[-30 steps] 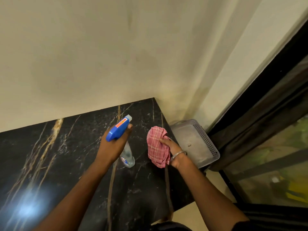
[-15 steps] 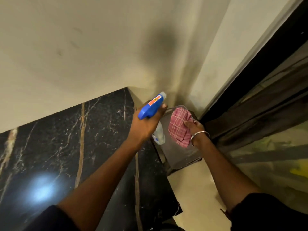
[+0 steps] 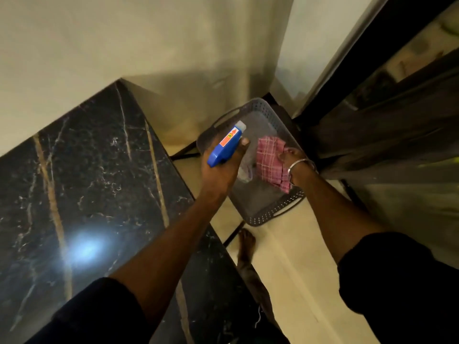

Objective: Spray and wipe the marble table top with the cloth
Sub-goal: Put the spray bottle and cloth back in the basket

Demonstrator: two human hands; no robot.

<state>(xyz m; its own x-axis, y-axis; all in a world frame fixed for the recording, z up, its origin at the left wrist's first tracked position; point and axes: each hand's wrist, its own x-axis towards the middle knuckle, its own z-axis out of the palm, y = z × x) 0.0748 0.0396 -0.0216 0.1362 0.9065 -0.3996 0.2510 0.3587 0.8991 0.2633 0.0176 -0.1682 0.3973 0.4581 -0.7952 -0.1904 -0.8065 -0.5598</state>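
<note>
A: So, where do things stand over by the corner?

B: Both hands are off to the side of the black marble tabletop, held above a grey perforated basket that sits lower down, beside the tabletop's end, on what looks like a dark-framed stand over the pale floor.

A: And the left hand?

B: It is wrapped around the neck of the spray bottle, fingers curled tight, the forefinger stretched along the blue trigger head. The nozzle points away, toward the wall. The clear body of the bottle hangs down below the palm, inside the basket's outline.

A: The right hand?

B: Its fingertips are pinched together on the top edge of the pink checked cloth, so the cloth dangles loosely over the basket. A metal bangle rings that wrist.

A: Why hold them there and not over the marble?

B: My guess is that the basket is where the cleaning things are kept, so both are being carried to it or from it. Nothing rests on the marble, which shines with a bright reflection near the middle; whether it is wet I cannot tell.

A: Anything else close by?

B: A bare foot on the floor just below the basket, and a dark curtain to the right, well clear of the hands.
</note>
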